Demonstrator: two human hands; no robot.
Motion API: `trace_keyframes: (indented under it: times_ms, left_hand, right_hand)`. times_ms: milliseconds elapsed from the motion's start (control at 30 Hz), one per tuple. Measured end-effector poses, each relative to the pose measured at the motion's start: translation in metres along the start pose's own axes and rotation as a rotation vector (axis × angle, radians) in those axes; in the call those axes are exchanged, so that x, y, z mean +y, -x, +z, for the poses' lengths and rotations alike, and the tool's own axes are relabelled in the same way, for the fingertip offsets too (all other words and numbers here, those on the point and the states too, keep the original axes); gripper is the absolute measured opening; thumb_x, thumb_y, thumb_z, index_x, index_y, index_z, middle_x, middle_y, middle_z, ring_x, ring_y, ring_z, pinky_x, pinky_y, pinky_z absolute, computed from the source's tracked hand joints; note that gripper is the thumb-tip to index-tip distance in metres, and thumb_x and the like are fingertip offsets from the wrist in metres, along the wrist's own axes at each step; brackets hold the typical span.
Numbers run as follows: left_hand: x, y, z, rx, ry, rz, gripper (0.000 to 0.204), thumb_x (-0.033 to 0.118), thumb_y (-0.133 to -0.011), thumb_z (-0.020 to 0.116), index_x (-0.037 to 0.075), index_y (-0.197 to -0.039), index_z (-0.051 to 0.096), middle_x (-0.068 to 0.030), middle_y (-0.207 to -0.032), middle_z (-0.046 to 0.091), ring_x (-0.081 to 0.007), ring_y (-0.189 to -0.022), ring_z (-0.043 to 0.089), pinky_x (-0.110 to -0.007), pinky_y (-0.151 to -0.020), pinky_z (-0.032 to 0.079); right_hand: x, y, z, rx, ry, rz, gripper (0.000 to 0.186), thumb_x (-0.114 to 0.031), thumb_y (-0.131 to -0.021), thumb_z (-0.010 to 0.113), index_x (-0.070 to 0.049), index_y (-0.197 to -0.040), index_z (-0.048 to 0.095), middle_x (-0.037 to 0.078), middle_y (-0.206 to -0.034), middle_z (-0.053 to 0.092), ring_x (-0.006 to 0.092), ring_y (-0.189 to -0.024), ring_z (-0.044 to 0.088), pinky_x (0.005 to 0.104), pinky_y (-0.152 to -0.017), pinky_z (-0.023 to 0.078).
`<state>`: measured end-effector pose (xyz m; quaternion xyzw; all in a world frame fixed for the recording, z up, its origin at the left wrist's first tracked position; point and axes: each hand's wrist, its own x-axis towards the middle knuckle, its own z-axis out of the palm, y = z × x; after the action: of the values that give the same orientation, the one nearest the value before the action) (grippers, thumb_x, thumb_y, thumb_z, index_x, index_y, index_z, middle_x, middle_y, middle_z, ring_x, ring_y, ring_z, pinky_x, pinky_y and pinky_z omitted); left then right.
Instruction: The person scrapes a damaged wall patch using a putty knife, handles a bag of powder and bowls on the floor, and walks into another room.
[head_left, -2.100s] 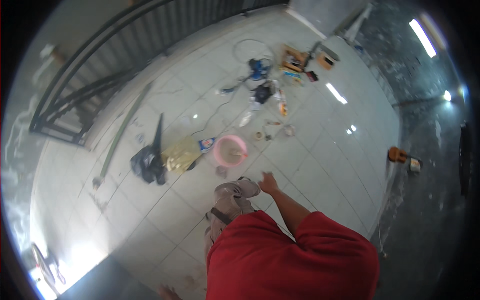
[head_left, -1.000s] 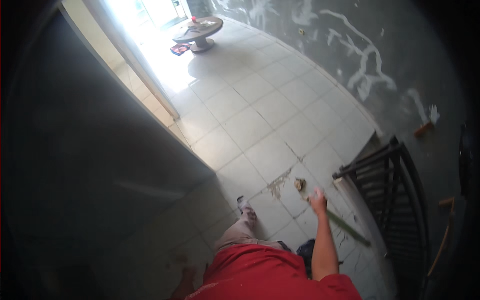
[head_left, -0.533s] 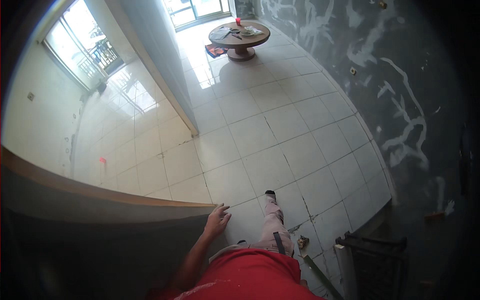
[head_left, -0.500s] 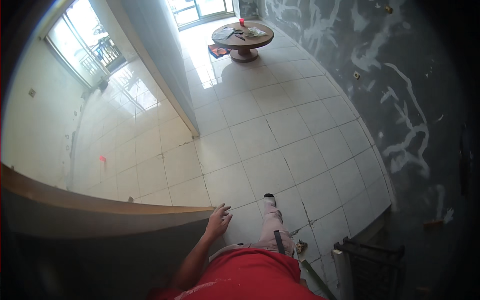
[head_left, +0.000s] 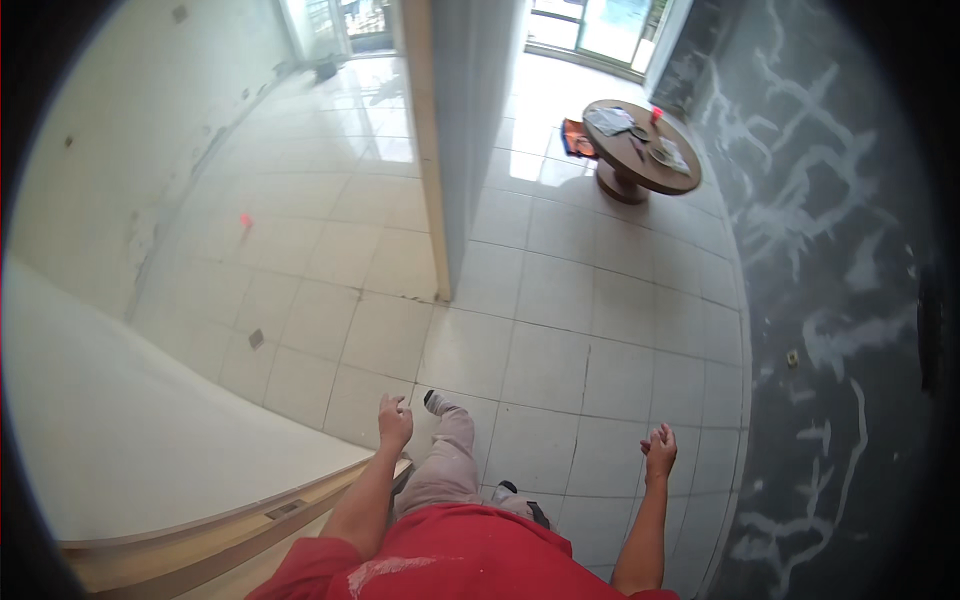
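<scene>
My left hand (head_left: 396, 422) hangs free in front of me with its fingers loosely apart and nothing in them. It is nearest to the wooden door frame (head_left: 370, 478) at the lower left, with a visible gap between them. Out to the right, over the tiled floor (head_left: 530, 440), my right hand (head_left: 659, 450) is held away from my body. Its fingers are slightly bent and apart, and the hand looks empty. Both arms are bare below red sleeves, and my feet are in mid-stride.
A round wooden table (head_left: 655, 172) stands far right, bearing papers (head_left: 609, 121), a red cup (head_left: 656, 115) and dishes. Beside its base lies an orange bag (head_left: 577, 139). A wall end (head_left: 440, 200) divides two rooms. The grey patched wall (head_left: 830, 300) runs along the right.
I have moved forward past the door frame and turned left, so the table sits farther right in view. My left hand has left the frame's edge, and my right hand has come into view.
</scene>
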<state>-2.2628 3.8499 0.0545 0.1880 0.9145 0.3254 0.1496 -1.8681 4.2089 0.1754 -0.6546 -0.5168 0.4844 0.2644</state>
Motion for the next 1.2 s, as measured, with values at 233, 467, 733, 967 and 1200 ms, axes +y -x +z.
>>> trace_keyframes:
  times_ms: [233, 467, 733, 967, 1200]
  left_hand:
    - [-0.042, -0.089, -0.034, -0.226, -0.072, -0.65, 0.044, 0.02, -0.078, 0.055, 0.003, -0.119, 0.055, -0.026, -0.131, 0.039, -0.0364, -0.12, 0.043, -0.037, -0.1, 0.038]
    - [-0.073, -0.171, -0.096, 0.055, 0.025, -0.669, 0.044, 0.024, -0.079, 0.058, 0.003, -0.117, 0.055, -0.0256, -0.132, 0.039, -0.0378, -0.121, 0.042, -0.038, -0.1, 0.037]
    - [-0.136, -0.143, -0.122, 0.216, 0.04, -0.886, 0.036, 0.021, -0.074, 0.06, -0.002, -0.102, 0.058, -0.0245, -0.108, 0.054, -0.035, -0.108, 0.048, -0.039, -0.094, 0.04]
    - [-0.171, -0.114, -0.133, 0.482, 0.183, -1.449, 0.021, 0.013, -0.072, 0.059, -0.003, -0.085, 0.054, -0.0222, -0.091, 0.055, -0.0351, -0.09, 0.053, -0.043, -0.083, 0.044]
    - [-0.158, -0.159, -0.111, 0.539, 0.252, -1.467, 0.021, 0.015, -0.071, 0.062, -0.001, -0.082, 0.055, -0.0206, -0.091, 0.053, -0.0359, -0.086, 0.054, -0.042, -0.078, 0.044]
  right_hand:
    - [0.027, 0.06, 0.107, -0.273, 0.698, 0.262, 0.047, -0.011, -0.081, 0.059, -0.006, -0.126, 0.046, 0.014, -0.099, 0.06, 0.0212, -0.08, 0.062, 0.028, -0.054, 0.049]
    - [-0.033, -0.059, 0.194, -0.899, 1.32, 0.033, 0.049, -0.025, -0.082, 0.059, -0.007, -0.126, 0.047, 0.014, -0.096, 0.063, 0.0218, -0.076, 0.064, 0.031, -0.06, 0.051]
    - [-0.073, -0.13, 0.472, -1.311, 1.537, -0.177, 0.055, -0.04, -0.082, 0.061, -0.007, -0.125, 0.05, 0.014, -0.09, 0.067, 0.0208, -0.069, 0.066, 0.0346, -0.06, 0.054]
    - [-0.21, -0.056, 0.808, -1.154, 1.418, -0.81, 0.039, -0.031, -0.08, 0.06, -0.003, -0.107, 0.061, 0.022, -0.106, 0.061, 0.0362, -0.102, 0.057, 0.0408, -0.089, 0.045]
    - [-0.259, 0.084, 1.06, -1.344, 1.09, -1.115, 0.036, -0.026, -0.08, 0.06, -0.001, -0.106, 0.061, 0.02, -0.095, 0.065, 0.0344, -0.094, 0.06, 0.0411, -0.085, 0.047]
